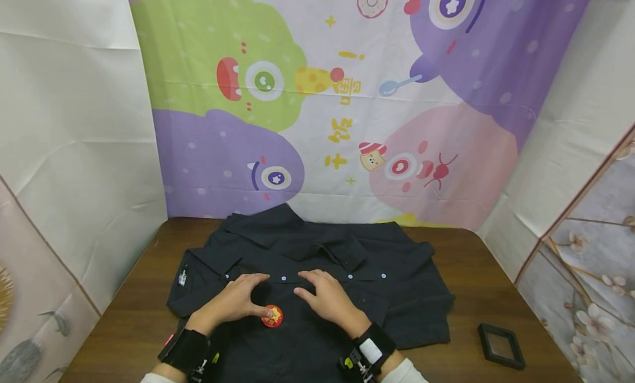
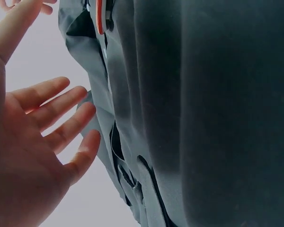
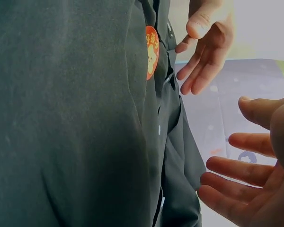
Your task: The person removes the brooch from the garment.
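Observation:
A black button-up shirt (image 1: 416, 311) lies spread over the table, its collar and row of small pale buttons towards the middle. On its cloth sits a round red badge (image 1: 274, 318) with a yellow figure; the left wrist view shows its thin rim (image 2: 101, 19) edge-on. My left hand (image 1: 233, 301) hovers over the shirt, fingers extended, the thumb overlapping the badge in the head view. In the right wrist view that thumb appears apart from the badge (image 3: 152, 53). Right of the badge, my right hand (image 1: 331, 301) is held above the shirt with spread fingers, holding nothing.
The brown wooden table (image 1: 471, 284) shows around the shirt. A small black square frame (image 1: 501, 346) lies near its right edge. Behind stands a cartoon-printed cloth (image 1: 317, 107), with white sheets at both sides. Black bands (image 1: 186, 350) with cameras circle both wrists.

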Action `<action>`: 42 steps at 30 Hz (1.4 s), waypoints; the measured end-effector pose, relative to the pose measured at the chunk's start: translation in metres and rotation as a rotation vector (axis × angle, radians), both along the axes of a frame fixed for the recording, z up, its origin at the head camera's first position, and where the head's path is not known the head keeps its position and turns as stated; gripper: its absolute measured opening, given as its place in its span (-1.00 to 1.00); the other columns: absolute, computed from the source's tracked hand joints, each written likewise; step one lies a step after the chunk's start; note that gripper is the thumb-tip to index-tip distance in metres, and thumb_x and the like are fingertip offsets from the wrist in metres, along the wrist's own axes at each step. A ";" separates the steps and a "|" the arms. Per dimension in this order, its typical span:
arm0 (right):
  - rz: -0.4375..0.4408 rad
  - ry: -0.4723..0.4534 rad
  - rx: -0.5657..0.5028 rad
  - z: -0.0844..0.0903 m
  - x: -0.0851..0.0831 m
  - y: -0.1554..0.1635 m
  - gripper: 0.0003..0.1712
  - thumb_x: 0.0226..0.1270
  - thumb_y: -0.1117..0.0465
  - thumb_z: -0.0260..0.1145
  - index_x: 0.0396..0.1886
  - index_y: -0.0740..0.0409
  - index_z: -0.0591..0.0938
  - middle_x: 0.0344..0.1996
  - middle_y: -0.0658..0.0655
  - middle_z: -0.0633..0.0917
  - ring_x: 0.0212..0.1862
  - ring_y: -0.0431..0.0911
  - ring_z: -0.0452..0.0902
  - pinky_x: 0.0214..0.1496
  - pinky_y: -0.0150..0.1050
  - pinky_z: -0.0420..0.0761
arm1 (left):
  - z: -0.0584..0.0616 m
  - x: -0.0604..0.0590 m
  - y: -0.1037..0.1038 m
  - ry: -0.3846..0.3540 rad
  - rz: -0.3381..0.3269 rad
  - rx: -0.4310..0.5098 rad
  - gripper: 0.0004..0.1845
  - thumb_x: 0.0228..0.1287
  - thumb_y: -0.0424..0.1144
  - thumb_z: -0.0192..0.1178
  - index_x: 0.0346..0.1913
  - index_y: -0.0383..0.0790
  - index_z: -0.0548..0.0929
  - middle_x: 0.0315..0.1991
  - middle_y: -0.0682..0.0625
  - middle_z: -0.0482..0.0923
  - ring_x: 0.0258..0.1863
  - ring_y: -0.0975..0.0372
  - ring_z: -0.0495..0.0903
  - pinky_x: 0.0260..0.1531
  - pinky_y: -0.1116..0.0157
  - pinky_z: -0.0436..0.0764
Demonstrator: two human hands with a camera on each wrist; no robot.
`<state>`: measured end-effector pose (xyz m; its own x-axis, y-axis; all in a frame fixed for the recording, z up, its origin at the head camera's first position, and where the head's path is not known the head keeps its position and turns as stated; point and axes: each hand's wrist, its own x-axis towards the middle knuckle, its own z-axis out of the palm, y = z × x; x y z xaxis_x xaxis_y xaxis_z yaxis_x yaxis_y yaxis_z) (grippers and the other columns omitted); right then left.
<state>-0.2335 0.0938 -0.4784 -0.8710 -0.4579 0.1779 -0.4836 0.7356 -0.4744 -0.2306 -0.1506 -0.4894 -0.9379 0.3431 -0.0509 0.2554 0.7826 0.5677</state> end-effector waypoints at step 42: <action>0.064 0.011 0.039 -0.015 0.005 -0.014 -0.51 0.38 -0.08 0.24 0.17 0.09 0.61 0.05 0.07 0.68 0.11 -0.04 0.56 0.20 -0.07 0.53 | -0.003 0.010 0.001 -0.050 -0.027 0.001 -0.04 -0.23 0.14 0.56 0.28 -0.26 0.49 0.26 -0.17 0.49 0.28 -0.07 0.38 0.22 -0.20 0.36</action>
